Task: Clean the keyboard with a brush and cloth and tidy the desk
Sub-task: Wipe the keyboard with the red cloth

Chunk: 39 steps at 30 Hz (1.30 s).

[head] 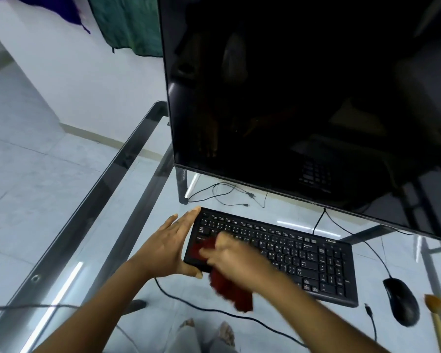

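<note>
A black keyboard (303, 256) lies on the glass desk (92, 220) in front of a dark monitor. My left hand (168, 245) clasps the keyboard's left end, fingers along its side and thumb under the near corner. My right hand (237, 258) is blurred over the left keys and grips a dark red cloth (229, 289), which hangs down past the keyboard's near edge. A wooden-handled brush (437, 312) lies at the right edge of the desk, beside the mouse.
A large black monitor (303, 98) stands behind the keyboard on thin legs. A black mouse (401, 301) sits right of the keyboard. Cables (227, 192) run under the monitor and along the desk's near side. My feet show through the glass.
</note>
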{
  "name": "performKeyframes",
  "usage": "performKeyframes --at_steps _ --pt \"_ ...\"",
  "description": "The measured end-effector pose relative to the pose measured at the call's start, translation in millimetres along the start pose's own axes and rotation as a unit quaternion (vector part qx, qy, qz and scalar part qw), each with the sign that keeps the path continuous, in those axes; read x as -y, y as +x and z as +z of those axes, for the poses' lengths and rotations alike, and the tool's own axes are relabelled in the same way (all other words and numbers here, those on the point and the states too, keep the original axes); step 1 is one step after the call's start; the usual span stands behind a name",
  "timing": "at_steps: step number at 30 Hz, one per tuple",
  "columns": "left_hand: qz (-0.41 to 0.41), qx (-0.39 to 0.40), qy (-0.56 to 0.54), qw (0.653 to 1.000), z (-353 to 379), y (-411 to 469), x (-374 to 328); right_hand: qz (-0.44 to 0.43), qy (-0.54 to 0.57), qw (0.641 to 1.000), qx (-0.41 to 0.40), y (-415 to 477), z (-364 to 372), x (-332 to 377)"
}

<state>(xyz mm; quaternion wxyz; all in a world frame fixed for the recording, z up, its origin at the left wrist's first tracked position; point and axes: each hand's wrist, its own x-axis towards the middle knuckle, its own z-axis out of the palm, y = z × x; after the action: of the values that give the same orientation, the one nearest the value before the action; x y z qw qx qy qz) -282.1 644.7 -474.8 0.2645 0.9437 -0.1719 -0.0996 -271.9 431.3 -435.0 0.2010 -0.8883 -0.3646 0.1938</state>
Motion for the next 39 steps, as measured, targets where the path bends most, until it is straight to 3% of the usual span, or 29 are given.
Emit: performKeyframes --at_steps 2,4,5,10,12,15,17,20,21,26,31,36,39 --pt "0.0 0.009 -0.002 1.0 -4.2 -2.4 -1.3 0.09 -0.05 0.994 -0.047 12.2 -28.5 -27.7" --pt "0.002 0.014 -0.003 1.0 -4.8 -3.1 -1.6 0.226 -0.068 0.964 -0.121 20.1 -44.7 -47.8" --pt "0.003 0.014 -0.001 1.0 -4.9 -3.2 -2.3 0.254 -0.083 0.953 -0.143 24.3 -44.5 -46.4" --pt "-0.004 -0.004 0.002 1.0 -0.5 -3.0 -4.9 0.1 -0.074 0.989 -0.076 39.1 -18.7 6.1" --pt "-0.011 -0.008 -0.001 1.0 0.7 -2.7 -6.9 0.124 -0.094 0.983 -0.099 50.7 -28.9 -13.2" --pt "-0.015 -0.014 -0.002 1.0 2.1 -3.4 -6.8 0.242 -0.097 0.956 -0.135 60.1 -33.4 -36.1" --pt "-0.014 -0.021 -0.002 1.0 4.2 -3.7 -5.3 0.194 -0.068 0.973 -0.106 59.1 -16.4 -14.1" --pt "-0.009 -0.028 0.006 1.0 6.3 -3.9 -2.8 0.053 -0.075 0.995 -0.033 33.7 -3.6 22.4" --pt "-0.009 -0.026 0.006 1.0 6.4 -3.8 -2.6 0.047 -0.08 0.995 -0.032 27.3 -8.9 18.6" --pt "-0.014 -0.016 0.004 1.0 0.6 -2.9 -9.8 0.247 -0.088 0.955 -0.138 10.3 -44.2 -43.9" --pt "0.008 -0.074 0.001 0.997 12.1 12.2 -42.3 0.14 -0.071 0.986 -0.058 -28.6 -36.5 -20.9" --pt "-0.013 -0.08 0.095 0.992 43.8 32.4 -72.2 0.294 -0.079 0.94 -0.156 -38.0 -44.1 -54.6" --pt "-0.013 -0.083 0.13 0.988 57.8 35.5 -83.5 0.209 -0.039 0.972 -0.1 -38.2 -13.1 -15.8"
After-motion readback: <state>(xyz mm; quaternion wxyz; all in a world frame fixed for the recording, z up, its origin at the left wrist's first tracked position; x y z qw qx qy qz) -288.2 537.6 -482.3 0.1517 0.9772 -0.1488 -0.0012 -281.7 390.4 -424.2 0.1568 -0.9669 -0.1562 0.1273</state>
